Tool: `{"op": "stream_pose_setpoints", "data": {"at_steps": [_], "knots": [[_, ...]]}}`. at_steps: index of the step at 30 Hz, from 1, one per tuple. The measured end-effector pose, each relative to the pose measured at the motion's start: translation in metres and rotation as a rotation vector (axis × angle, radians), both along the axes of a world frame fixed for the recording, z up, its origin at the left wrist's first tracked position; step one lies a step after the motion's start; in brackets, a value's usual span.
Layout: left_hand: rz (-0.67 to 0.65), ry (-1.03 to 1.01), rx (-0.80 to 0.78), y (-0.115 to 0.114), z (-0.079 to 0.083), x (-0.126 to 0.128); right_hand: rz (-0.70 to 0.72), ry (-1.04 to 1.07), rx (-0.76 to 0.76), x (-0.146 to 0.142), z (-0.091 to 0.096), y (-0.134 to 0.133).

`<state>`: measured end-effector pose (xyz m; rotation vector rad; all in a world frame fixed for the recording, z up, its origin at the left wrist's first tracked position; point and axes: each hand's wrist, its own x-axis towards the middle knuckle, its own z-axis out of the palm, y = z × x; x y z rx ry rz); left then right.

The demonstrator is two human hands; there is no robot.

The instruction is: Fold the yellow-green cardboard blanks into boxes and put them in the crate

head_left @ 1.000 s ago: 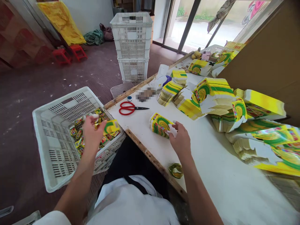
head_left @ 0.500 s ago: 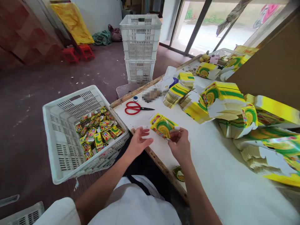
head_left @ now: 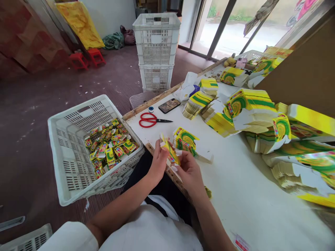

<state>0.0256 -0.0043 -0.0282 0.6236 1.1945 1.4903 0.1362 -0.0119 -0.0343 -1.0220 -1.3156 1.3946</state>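
Between my two hands, over the table's near edge, is a small yellow-green printed carton. My left hand grips its left side, with thumb and fingers closed on it. My right hand pinches its right, lower end. Just beyond my hands lies a stack of flat printed cartons, partly fanned, with white flaps towards the right. To the left, a white plastic crate holds many small filled-out cartons. A green-yellow ring-shaped item is mostly hidden behind my right wrist.
Red-handled scissors, a small spool and a phone lie on the white table. Bundles of flat cartons line its far right side. Stacked white crates stand beyond the table. A red-and-white label lies at the near edge.
My right hand has brought a carton down and left, away from above the stack. My left hand, formerly open and empty, has closed on it. The flat stack is now uncovered.
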Motion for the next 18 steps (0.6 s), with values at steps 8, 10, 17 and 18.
{"op": "stream_pose_setpoints", "data": {"at_steps": [8, 10, 17, 18], "knots": [[-0.048, 0.009, -0.018, -0.003, 0.000, -0.009, -0.118, -0.267, 0.147, 0.020, -0.006, 0.005], [-0.043, 0.070, 0.001, -0.003, 0.005, -0.018, -0.142, -0.411, 0.271, 0.028, -0.007, 0.007], [-0.346, 0.662, 0.093, -0.002, 0.020, -0.040, 0.006, -0.678, 0.717, 0.042, 0.001, 0.009], [-0.422, 0.734, 0.086, -0.002, 0.020, -0.039, -0.004, -0.683, 0.737, 0.041, 0.001, 0.008]]}}
